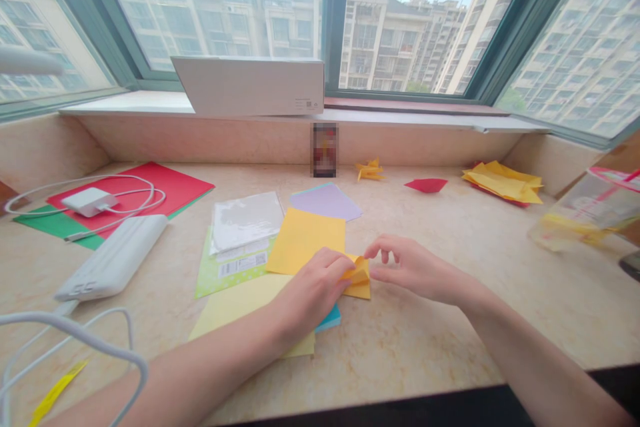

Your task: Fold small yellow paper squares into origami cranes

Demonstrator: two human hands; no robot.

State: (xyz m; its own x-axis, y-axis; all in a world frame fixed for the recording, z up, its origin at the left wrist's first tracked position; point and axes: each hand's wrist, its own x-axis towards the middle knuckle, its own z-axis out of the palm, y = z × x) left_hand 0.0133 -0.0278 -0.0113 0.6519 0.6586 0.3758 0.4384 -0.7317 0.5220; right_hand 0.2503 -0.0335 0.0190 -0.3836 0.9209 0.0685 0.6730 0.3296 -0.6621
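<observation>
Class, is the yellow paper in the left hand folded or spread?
Folded, at least in part: the yellow paper in the left hand shows a raised, bent flap above a flat layer.

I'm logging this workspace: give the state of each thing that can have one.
Left hand, closed on yellow origami paper
Right hand, partly open, beside that paper
Yellow origami paper, partly folded
Yellow origami figure, folded
Purple sheet, flat
Red sheet, flat
White power bank, lying flat
White charger, cable attached

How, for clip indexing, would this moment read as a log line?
left hand: holding folded yellow paper | right hand: at paper's edge, contact unclear | nearby: yellow sheet, blue paper
</observation>
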